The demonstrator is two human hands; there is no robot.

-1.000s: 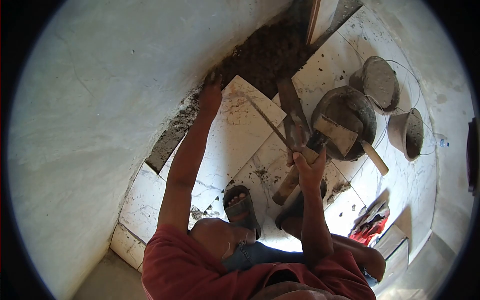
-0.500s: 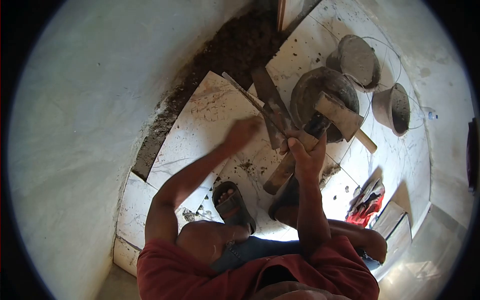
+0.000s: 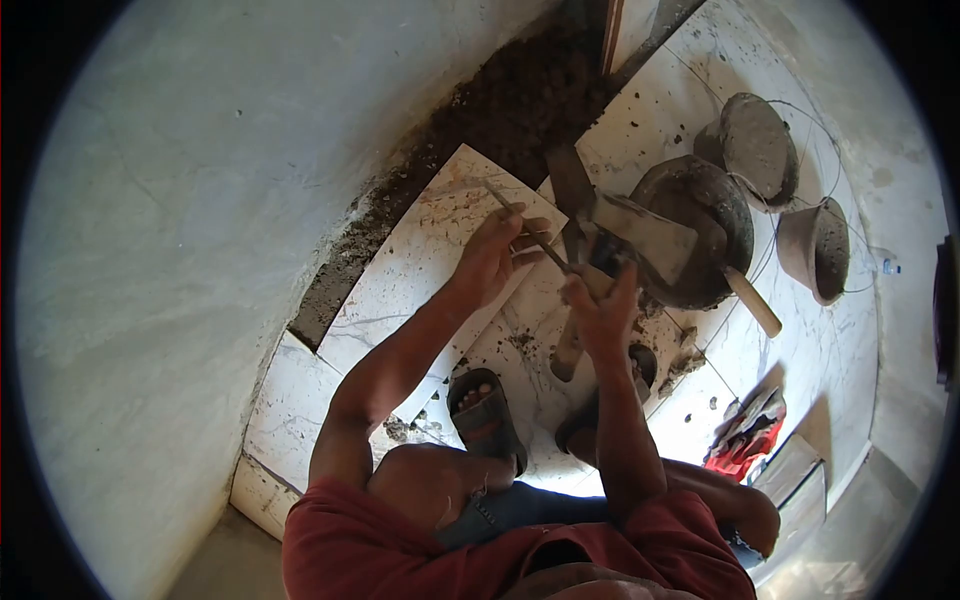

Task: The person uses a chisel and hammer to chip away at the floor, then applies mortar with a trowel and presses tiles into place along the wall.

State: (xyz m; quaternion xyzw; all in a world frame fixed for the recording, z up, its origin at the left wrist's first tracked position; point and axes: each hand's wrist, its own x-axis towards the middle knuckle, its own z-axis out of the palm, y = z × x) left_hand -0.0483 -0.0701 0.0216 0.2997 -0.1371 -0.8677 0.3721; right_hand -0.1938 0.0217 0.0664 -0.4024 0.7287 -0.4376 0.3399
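My left hand (image 3: 492,252) is at the upper part of a thin dark rod (image 3: 540,240), with its thumb and fingers round it. The rod slants across the front of a marbled tile (image 3: 400,270). My right hand (image 3: 603,310) is closed on the handle of a mallet (image 3: 567,350), whose broad dusty head (image 3: 645,235) lies over a dark basin (image 3: 735,215). The rod's lower end meets my right hand. A flat dark bar (image 3: 571,190) stands behind the rod.
Two mortar-stained buckets (image 3: 760,150) (image 3: 815,250) with wire handles stand at the right. A wooden handle (image 3: 752,300) sticks out of the basin. Dark soil (image 3: 530,95) lines the wall. A red cloth bundle (image 3: 745,445) lies at lower right.
My left hand has come onto the rod from beside it. The mallet head has turned and dropped lower over the basin. The whole view has shifted, so the floor things sit further right.
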